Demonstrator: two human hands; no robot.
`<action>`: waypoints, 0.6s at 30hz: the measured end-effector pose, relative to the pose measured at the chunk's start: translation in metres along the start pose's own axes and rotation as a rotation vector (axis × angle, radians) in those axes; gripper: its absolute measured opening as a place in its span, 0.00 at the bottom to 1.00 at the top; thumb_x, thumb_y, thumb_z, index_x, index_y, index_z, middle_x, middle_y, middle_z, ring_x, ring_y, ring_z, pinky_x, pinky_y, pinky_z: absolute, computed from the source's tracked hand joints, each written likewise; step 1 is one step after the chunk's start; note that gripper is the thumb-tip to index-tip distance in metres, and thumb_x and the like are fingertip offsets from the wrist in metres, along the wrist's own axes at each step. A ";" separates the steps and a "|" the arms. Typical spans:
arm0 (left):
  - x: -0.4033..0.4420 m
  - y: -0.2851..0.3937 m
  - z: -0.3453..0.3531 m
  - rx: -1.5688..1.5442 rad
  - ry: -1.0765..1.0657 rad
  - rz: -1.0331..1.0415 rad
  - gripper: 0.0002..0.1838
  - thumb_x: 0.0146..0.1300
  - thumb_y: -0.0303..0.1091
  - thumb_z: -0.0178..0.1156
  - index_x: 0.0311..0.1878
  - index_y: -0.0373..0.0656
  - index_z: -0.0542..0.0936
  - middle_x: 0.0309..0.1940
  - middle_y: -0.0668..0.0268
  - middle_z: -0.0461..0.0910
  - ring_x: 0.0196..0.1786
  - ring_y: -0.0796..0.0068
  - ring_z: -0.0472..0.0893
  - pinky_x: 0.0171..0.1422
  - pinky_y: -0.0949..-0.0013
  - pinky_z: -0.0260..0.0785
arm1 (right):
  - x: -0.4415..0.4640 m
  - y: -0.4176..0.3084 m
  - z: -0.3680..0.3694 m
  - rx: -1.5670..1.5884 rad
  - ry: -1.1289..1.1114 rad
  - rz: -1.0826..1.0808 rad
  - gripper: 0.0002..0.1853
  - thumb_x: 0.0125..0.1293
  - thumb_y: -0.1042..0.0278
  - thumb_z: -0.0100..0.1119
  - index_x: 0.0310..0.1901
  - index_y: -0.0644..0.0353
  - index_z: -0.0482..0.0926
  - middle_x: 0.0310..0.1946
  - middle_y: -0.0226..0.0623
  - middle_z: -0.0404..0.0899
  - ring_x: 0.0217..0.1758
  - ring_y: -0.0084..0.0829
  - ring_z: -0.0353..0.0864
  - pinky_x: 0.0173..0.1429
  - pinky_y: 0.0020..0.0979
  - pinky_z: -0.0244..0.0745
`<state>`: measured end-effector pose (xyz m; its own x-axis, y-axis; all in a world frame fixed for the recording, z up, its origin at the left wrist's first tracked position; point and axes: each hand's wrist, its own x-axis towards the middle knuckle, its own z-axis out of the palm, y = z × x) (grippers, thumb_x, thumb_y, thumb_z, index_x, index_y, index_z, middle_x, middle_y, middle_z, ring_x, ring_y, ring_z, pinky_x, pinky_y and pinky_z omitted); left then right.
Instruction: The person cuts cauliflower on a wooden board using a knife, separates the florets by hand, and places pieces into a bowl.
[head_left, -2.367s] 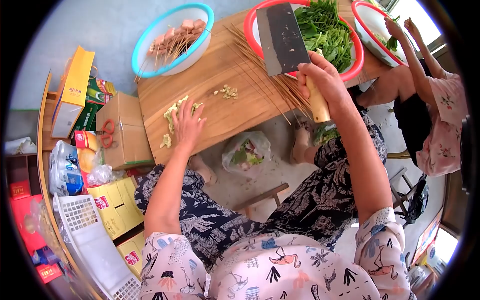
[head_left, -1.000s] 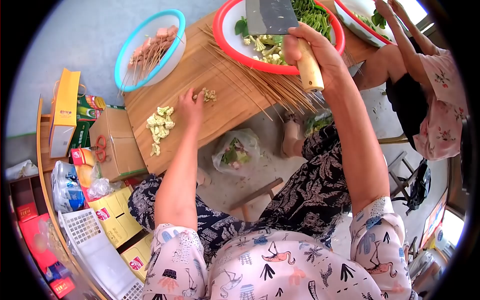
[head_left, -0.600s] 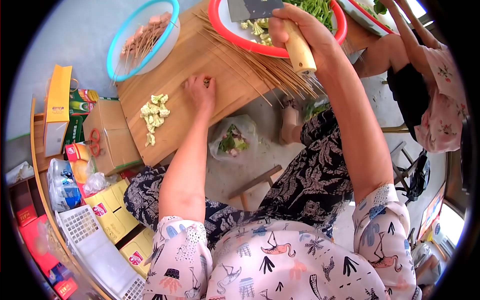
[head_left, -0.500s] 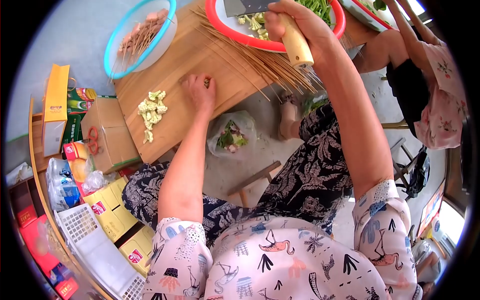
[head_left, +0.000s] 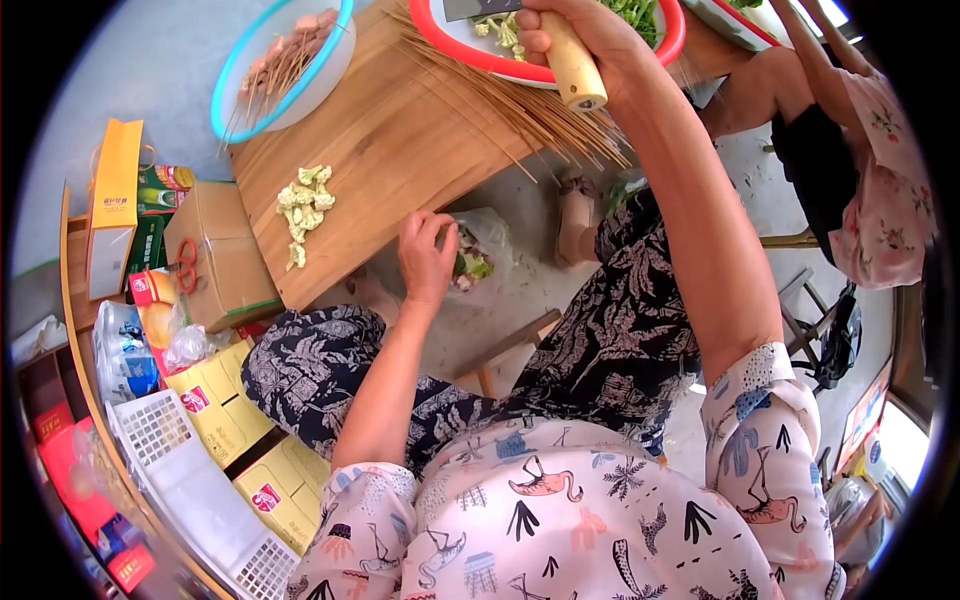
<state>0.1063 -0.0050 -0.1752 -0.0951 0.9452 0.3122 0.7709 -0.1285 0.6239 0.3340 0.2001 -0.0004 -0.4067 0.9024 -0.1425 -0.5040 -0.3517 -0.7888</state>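
Note:
My right hand [head_left: 605,45] is wrapped round the pale wooden handle of a cleaver [head_left: 572,65], its blade over a red-rimmed basin [head_left: 505,68]. Cauliflower pieces [head_left: 508,35] and green stalks show inside that basin. Just off the table's front edge, my left hand [head_left: 427,252] hangs beside and above a clear plastic bag [head_left: 490,235] of vegetable scraps. Its fingers are loosely bent and apart, with nothing visible in them. A small heap of cauliflower florets [head_left: 303,208] lies on the wooden table [head_left: 380,150], left of that hand.
Many bamboo skewers [head_left: 500,95] lie along the table, some jutting past its edge. A blue-rimmed basin [head_left: 340,60] holds skewered meat. Cardboard boxes [head_left: 225,240] and orange scissors [head_left: 187,265] stand at the left. Another person [head_left: 880,170] sits at the right.
My left hand has moved off the tabletop toward me, to above the bag, and its fingers have loosened; the small piece seen in it no longer shows. The cleaver has shifted slightly up and left.

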 end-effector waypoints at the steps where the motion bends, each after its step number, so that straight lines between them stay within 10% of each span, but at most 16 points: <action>1: -0.005 -0.002 -0.002 0.002 0.000 -0.001 0.07 0.54 0.26 0.66 0.37 0.42 0.81 0.36 0.61 0.75 0.44 0.57 0.75 0.48 0.59 0.69 | 0.000 -0.001 0.001 0.015 0.005 0.009 0.04 0.68 0.72 0.47 0.34 0.59 0.68 0.24 0.35 0.74 0.19 0.26 0.74 0.23 0.26 0.75; 10: 0.032 0.028 -0.034 -0.172 0.042 -0.174 0.06 0.64 0.24 0.60 0.43 0.39 0.82 0.37 0.64 0.76 0.36 0.74 0.79 0.42 0.72 0.72 | -0.005 -0.009 0.001 0.149 -0.051 -0.068 0.02 0.68 0.73 0.48 0.38 0.59 0.67 0.24 0.35 0.75 0.19 0.26 0.74 0.23 0.24 0.75; 18: 0.193 0.092 -0.046 -0.289 0.235 0.141 0.07 0.65 0.22 0.58 0.44 0.38 0.82 0.37 0.64 0.78 0.36 0.75 0.79 0.42 0.73 0.72 | -0.024 -0.029 0.004 -0.127 0.201 -0.248 0.02 0.63 0.76 0.50 0.37 0.61 0.69 0.24 0.36 0.74 0.20 0.26 0.74 0.23 0.28 0.69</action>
<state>0.1302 0.1521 -0.0249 -0.1685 0.8219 0.5442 0.5811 -0.3631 0.7283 0.3556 0.1882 0.0284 -0.1194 0.9920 -0.0422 -0.4647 -0.0934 -0.8805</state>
